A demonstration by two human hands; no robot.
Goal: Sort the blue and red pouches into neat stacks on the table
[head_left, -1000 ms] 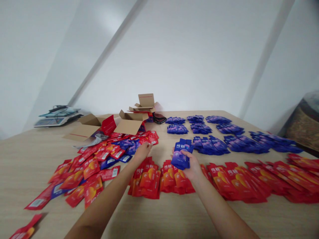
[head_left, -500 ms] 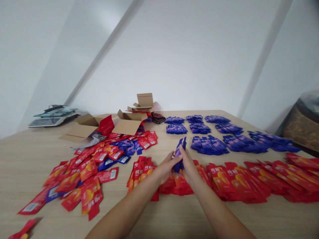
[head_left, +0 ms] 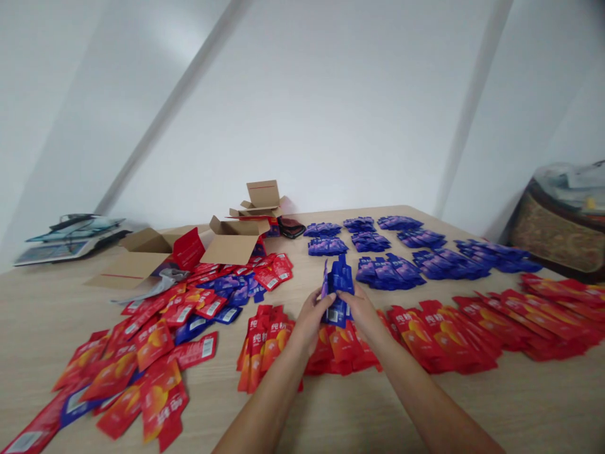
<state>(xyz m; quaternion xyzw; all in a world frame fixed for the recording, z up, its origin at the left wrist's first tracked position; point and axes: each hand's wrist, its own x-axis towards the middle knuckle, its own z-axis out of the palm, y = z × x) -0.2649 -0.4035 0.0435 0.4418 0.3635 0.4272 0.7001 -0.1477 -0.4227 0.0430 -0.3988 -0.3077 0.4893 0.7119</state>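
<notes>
Between my two hands are several blue-purple sachets [head_left: 339, 284], held upright and slightly fanned above the table. My left hand [head_left: 311, 316] is closed on their left side, its thumb on the printed back. On the right side, my right hand [head_left: 363, 309] grips the same sachets with its thumb across them. Red sachets [head_left: 338, 343] lie in a bundle just beneath my hands. To the left of it is another bundle of red sachets [head_left: 265, 340]. Behind my hands, fanned blue sachets [head_left: 388, 271] lie in grouped bundles.
A loose heap of mixed red and blue sachets [head_left: 155, 340] covers the left. Open cardboard boxes [head_left: 236, 246] stand behind it, with papers [head_left: 70, 239] farther left. More red bundles [head_left: 454, 334] line the front right. A brown patterned bag [head_left: 558, 227] is at the right edge.
The held sachets have turned from edge-on to showing their printed backs and are fanned apart. My view has shifted slightly right.
</notes>
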